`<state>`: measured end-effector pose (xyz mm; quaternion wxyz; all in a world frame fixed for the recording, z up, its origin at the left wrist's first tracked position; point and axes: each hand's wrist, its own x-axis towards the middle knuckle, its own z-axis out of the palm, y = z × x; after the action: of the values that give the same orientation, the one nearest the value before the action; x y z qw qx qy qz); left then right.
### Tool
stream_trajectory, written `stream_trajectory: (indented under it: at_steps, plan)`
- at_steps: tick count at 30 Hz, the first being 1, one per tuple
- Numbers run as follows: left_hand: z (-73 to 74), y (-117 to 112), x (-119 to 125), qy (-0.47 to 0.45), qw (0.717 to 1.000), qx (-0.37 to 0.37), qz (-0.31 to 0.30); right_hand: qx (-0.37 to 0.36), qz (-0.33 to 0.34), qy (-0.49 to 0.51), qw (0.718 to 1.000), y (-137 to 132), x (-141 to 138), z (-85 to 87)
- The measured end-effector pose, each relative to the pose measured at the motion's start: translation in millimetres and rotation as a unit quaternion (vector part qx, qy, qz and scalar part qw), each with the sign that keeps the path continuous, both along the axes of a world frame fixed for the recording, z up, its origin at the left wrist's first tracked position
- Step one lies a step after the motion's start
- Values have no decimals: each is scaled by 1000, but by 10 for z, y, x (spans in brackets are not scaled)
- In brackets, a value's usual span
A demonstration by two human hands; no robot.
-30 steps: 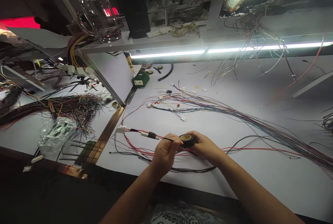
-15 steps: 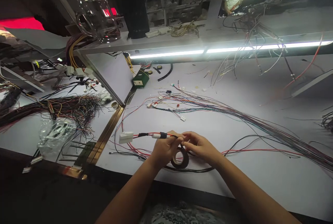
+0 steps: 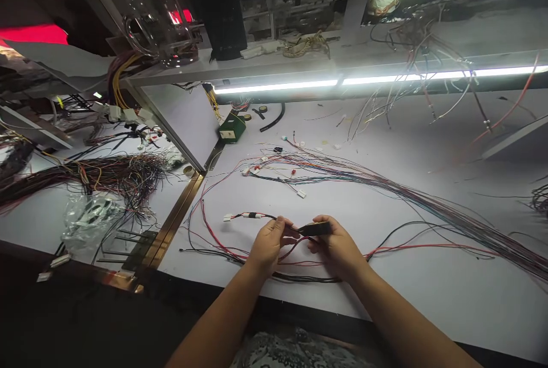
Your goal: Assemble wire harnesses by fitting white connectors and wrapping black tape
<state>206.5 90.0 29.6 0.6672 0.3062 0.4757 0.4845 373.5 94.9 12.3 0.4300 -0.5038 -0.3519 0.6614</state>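
Observation:
My left hand [image 3: 270, 242] is closed, thumb and fingers pinching a thin wire harness [image 3: 268, 216]. From that hand the harness runs left above the table, past a white sleeve banded with black tape [image 3: 252, 215], to a white connector [image 3: 227, 217] at its end. In my right hand [image 3: 342, 248] is a roll of black tape [image 3: 315, 228], seen edge-on, with the fingers closed around it. A short black strip reaches from the roll toward the wires at my left fingertips. Red and black wires [image 3: 295, 249] show below and between the hands.
A long bundle of thin wires [image 3: 406, 190] crosses the white table to the right. A green box [image 3: 232, 128] stands at the back left, under a lit shelf. Further left lie a dark wire bundle [image 3: 115, 177] and a clear plastic bag [image 3: 89, 222].
The tape roll has gone from hanging below the hands to edge-on in my right hand. My hands have moved slightly apart. The white connector has swung right and up, turning with the harness.

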Motion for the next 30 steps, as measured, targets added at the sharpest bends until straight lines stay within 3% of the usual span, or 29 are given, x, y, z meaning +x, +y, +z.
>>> stream_trajectory:
  at_steps: [6, 8, 10, 13, 19, 21, 27, 30]
  plan:
    - [-97, -46, 37, -13, 997, -49, -59, 41, 47, -72, 995, 111, 66, -86]
    - [-157, -48, 54, 5, 997, -55, -53, 103, 71, -127, 984, 144, 154, -34]
    - [-206, -35, 62, 16, 997, -54, -44, 238, 135, -213, 938, 164, 234, 63]
    - [-226, -3, 70, 28, 997, -54, -55, 402, 258, -341, 810, 171, 263, 230]
    - [-213, -6, 93, 44, 996, -43, -70, 342, 326, -555, 685, 240, 62, 446]
    - [-234, -16, 93, 53, 996, -41, -67, 333, 343, -583, 656, 273, 6, 472]
    - [-213, 5, 66, 61, 994, -65, -60, 391, 338, -575, 634, 94, -103, 434]
    - [-151, 38, 63, 68, 993, -80, -52, 456, 323, -479, 677, -98, -132, 506]
